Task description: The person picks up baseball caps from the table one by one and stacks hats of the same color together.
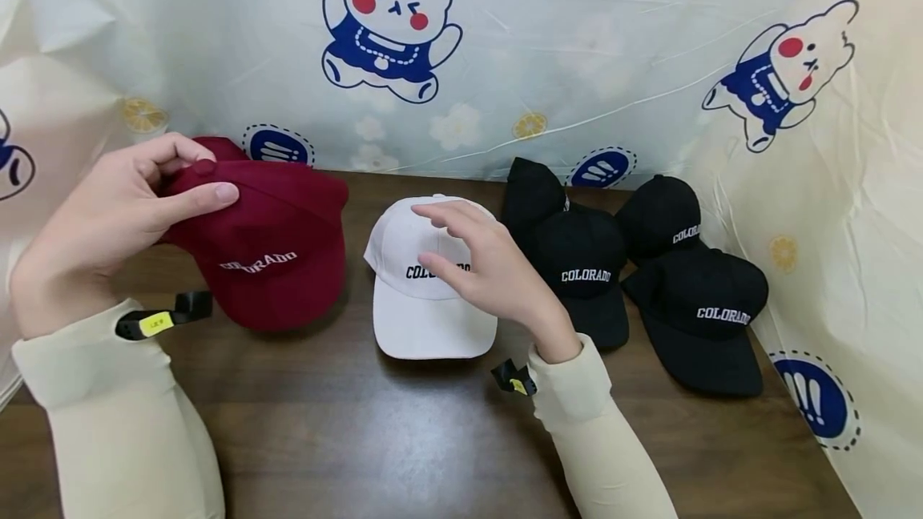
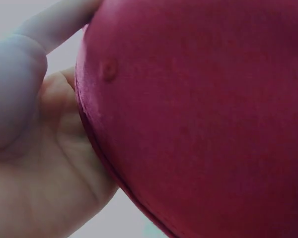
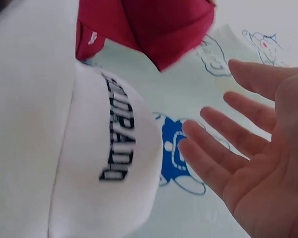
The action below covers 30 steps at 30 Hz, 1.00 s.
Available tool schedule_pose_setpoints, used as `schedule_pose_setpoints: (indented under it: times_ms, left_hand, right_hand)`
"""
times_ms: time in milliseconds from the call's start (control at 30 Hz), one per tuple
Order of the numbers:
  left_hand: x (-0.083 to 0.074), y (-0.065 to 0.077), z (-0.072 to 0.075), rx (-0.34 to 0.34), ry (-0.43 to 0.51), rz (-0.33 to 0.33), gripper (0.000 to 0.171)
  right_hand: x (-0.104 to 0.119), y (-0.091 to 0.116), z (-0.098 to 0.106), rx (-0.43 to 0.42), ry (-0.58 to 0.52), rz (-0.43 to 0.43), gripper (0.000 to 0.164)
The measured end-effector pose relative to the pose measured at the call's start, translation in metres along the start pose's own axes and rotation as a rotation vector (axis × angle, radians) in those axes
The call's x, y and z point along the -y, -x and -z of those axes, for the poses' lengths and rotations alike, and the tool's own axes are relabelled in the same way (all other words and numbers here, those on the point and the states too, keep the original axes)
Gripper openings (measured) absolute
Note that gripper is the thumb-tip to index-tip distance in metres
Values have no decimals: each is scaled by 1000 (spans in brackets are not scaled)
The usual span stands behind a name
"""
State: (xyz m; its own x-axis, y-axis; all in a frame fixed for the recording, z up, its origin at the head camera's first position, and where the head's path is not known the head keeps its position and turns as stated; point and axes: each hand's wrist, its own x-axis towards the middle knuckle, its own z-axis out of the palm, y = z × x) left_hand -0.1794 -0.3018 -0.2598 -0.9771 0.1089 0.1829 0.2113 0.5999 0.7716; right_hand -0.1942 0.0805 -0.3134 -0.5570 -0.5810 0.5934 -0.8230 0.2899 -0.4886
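My left hand (image 1: 118,211) pinches the crown of a maroon baseball cap (image 1: 284,219) near its top button. White "COLORADO" lettering marks its front, and the brim points towards me. Behind it, part of another maroon cap (image 1: 220,148) shows; the rest is hidden. The left wrist view has the maroon fabric (image 2: 198,119) filling most of the frame beside my palm (image 2: 64,168). Over a white cap (image 1: 435,323) with black lettering hovers my right hand (image 1: 497,267), fingers spread and holding nothing. In the right wrist view, that hand (image 3: 260,163) is apart from the white cap (image 3: 139,193).
On the right of the brown table (image 1: 404,455) sit several black caps: one at the back (image 1: 530,195), one before it (image 1: 577,243), another (image 1: 659,211) and a front right one (image 1: 710,319). A printed cloth (image 1: 505,46) hangs behind and along both sides.
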Motion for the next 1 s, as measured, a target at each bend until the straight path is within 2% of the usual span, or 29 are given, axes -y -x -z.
schedule_pose_setpoints:
  times_ms: [100,233,367,467,600,800,900,1000]
  left_hand:
    - [-15,3,-6,21,-42,-62,28]
    - [-32,8,-15,94,-60,-126,22]
    - [-42,11,-22,171,-76,-193,23]
    - [-46,11,-27,224,-91,-252,27]
    - [-49,9,-34,264,-112,-322,32]
    - [-49,5,-40,311,-136,-392,33]
    - [-46,4,-39,330,-162,-385,31]
    - [-39,4,-34,407,-148,-316,28]
  right_hand:
    - [5,-5,-9,-10,17,0,51]
    - [12,-8,-22,-14,12,-31,61]
    - [18,-10,-33,-31,-1,-69,70]
    - [21,-9,-39,-35,-18,-80,70]
    - [24,-9,-44,-17,-78,-60,59]
    - [54,-14,-34,26,-276,-80,29]
    - [59,-14,-33,56,-352,-118,17]
    - [58,-13,-35,85,-406,-143,12]
